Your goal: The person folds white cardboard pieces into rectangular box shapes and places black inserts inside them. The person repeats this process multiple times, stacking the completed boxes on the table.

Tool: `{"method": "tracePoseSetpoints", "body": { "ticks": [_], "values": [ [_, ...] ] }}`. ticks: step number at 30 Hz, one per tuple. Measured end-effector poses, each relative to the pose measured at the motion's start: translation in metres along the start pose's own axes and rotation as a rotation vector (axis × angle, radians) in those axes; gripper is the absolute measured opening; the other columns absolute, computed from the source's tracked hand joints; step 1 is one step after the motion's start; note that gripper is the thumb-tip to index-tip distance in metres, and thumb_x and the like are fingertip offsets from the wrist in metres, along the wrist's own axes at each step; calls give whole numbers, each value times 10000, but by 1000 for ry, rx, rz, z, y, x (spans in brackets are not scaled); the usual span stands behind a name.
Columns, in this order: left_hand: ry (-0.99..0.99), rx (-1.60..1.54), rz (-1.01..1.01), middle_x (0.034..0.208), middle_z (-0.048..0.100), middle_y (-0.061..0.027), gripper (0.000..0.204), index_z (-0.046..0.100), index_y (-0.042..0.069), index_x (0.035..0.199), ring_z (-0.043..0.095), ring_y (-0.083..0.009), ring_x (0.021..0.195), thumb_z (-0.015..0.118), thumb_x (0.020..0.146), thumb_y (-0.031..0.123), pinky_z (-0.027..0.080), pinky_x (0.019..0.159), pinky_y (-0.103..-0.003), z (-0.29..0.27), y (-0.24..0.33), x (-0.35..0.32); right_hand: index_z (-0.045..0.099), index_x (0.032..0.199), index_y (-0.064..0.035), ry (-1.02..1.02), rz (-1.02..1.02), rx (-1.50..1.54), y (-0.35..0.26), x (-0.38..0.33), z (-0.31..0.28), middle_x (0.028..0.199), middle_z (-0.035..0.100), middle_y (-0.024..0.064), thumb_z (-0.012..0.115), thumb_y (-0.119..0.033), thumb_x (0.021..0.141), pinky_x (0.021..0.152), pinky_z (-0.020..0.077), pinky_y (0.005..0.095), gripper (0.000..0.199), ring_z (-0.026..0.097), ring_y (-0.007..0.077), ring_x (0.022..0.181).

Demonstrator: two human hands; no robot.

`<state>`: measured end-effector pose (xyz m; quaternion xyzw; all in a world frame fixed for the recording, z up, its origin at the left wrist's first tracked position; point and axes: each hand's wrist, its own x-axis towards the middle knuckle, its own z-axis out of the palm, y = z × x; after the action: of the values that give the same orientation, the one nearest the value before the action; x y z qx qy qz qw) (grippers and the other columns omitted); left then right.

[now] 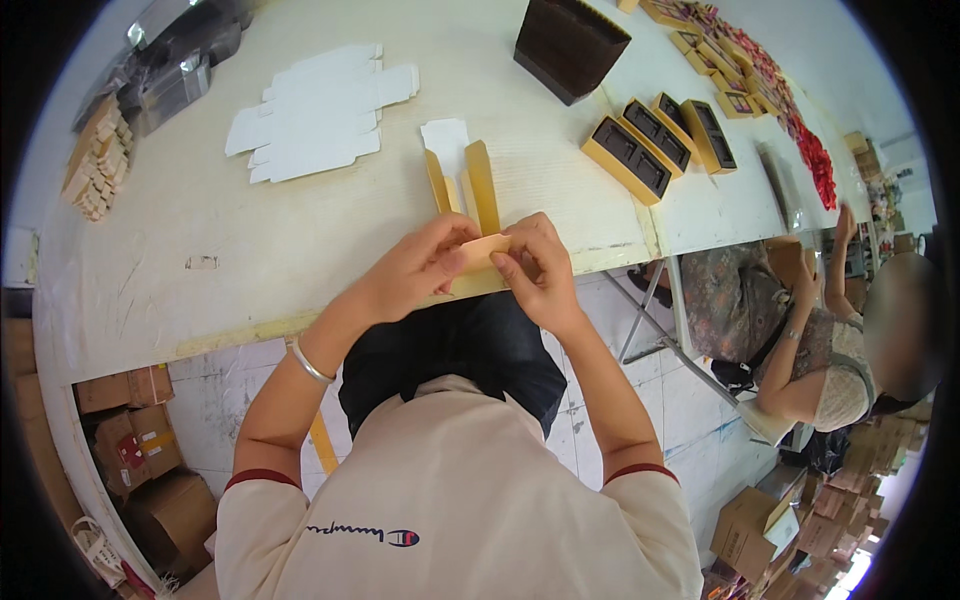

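Note:
A partly folded cardboard box (483, 190), gold outside and white inside, lies at the table's front edge with its side walls standing up and a white flap stretched out at the far end. My left hand (415, 268) pinches the near end flap from the left. From the other side my right hand (540, 270) grips the same flap between thumb and fingers. Part of the box's near end is hidden behind my hands. To the left of it lies a stack of flat white box blanks (320, 110).
Several gold boxes with black inserts (630, 158) stand to the right, with a dark brown box (570, 48) behind them. Small pale pieces (100, 160) and clear plastic packs (175, 85) lie far left. A co-worker (820, 370) sits at right, near red items (815, 165).

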<state>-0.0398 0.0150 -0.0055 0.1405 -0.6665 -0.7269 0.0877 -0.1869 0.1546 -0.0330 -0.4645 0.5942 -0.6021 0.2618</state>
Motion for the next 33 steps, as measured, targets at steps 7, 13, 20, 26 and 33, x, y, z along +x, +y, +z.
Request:
{"method": "tracePoseSetpoints", "body": {
  "ticks": [7, 13, 20, 26, 33],
  "values": [
    [321, 450, 256, 1043, 566, -100, 161, 529, 27, 1060, 578, -176, 688, 578, 908, 50, 485, 607, -290, 20, -10, 0, 599, 1032, -6, -91, -328, -698, -17, -3, 8, 1128, 494, 178, 721, -17, 744, 691, 484, 337, 313, 554, 263, 799],
    [374, 904, 404, 965, 583, -108, 129, 612, 15, 931, 595, -309, 715, 653, 816, 53, 492, 618, -367, 28, -17, -7, 626, 995, -19, -176, -436, -939, -11, 4, 2, 1015, 579, 104, 652, -40, 708, 654, 462, 420, 289, 570, 267, 816],
    [-29, 910, 179, 786, 615, -57, 134, 664, 45, 863, 594, -290, 786, 700, 753, 111, 477, 671, -368, -11, 8, 1, 662, 985, -77, -586, 75, -619, -40, 28, -6, 956, 608, 100, 678, -74, 736, 727, 480, 392, 249, 594, 289, 846],
    [-1, 1328, 537, 914, 656, -4, 173, 689, 97, 903, 540, -211, 965, 724, 743, 152, 416, 883, -390, -32, 35, -1, 644, 893, -73, -165, -455, -964, -16, 29, -33, 777, 576, 79, 680, -128, 770, 631, 475, 385, 139, 596, 268, 695],
    [22, 1213, 171, 1055, 603, -54, 279, 652, 86, 946, 553, -269, 973, 751, 702, 178, 442, 856, -377, -2, 11, -21, 641, 1017, -32, -63, -276, -586, -55, -2, 13, 857, 627, 126, 668, 24, 765, 611, 498, 367, 260, 615, 301, 673]
  ]
}}
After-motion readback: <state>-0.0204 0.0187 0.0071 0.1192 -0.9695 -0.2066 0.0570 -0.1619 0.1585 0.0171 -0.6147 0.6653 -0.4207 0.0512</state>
